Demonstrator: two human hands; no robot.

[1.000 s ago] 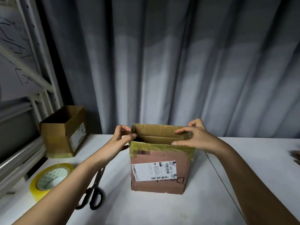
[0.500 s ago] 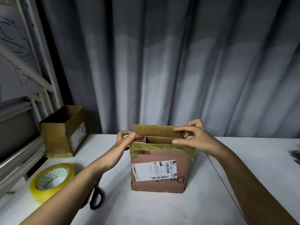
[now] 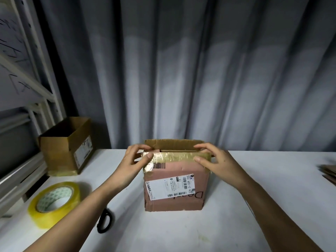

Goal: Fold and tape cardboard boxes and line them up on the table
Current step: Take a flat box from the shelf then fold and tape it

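The box [image 3: 176,188] stands upright on the white surface [image 3: 254,188], its far flap raised. The left hand [image 3: 135,161] and right hand [image 3: 211,160] curl their fingers over its taped top corners. Left of the box lie scissors [image 3: 104,222], a tape roll [image 3: 54,202] and an open carton [image 3: 66,146].

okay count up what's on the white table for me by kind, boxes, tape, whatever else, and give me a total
Standing cardboard boxes: 2, the pink box held by the left hand and right hand, and the open brown box
Tape rolls: 1, yellow tape roll
Scissors: 1, black scissors, partly hidden
Flat cardboard stacks: 1, flat cardboard at the right edge
Total: 5
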